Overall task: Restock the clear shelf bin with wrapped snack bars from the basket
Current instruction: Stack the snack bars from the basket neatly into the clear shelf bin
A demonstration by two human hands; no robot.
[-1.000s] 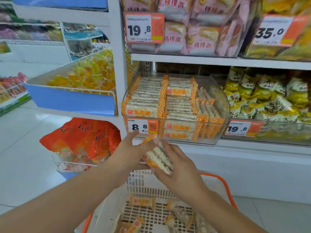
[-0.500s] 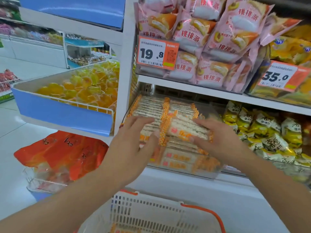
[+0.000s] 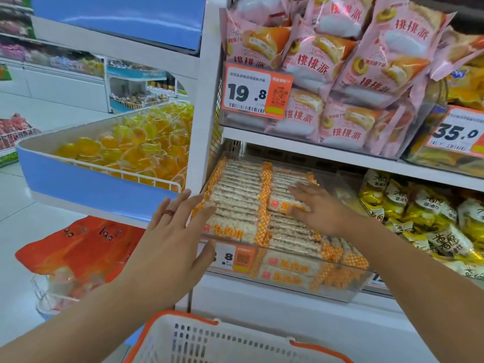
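Right hand [image 3: 318,209] lay flat-fingered on the wrapped snack bars [image 3: 235,203] stacked in the clear shelf bin [image 3: 340,286], left hand [image 3: 171,239] open at its front-left corner; light, crinkly, probably brittle, they seemed best lifted by their long sides.

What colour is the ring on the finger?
Red, on the left hand: the ring shows in the head view.

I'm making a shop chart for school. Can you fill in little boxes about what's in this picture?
place: shop shelf
clear bin: rows of wrapped snack bars
left hand: fingers straight, in front of the bin's left side, holding nothing
right hand: fingers flat on the middle row of bars
basket: white with orange rim, below the hands
shelf above: pink cake packs, price tag 19.8
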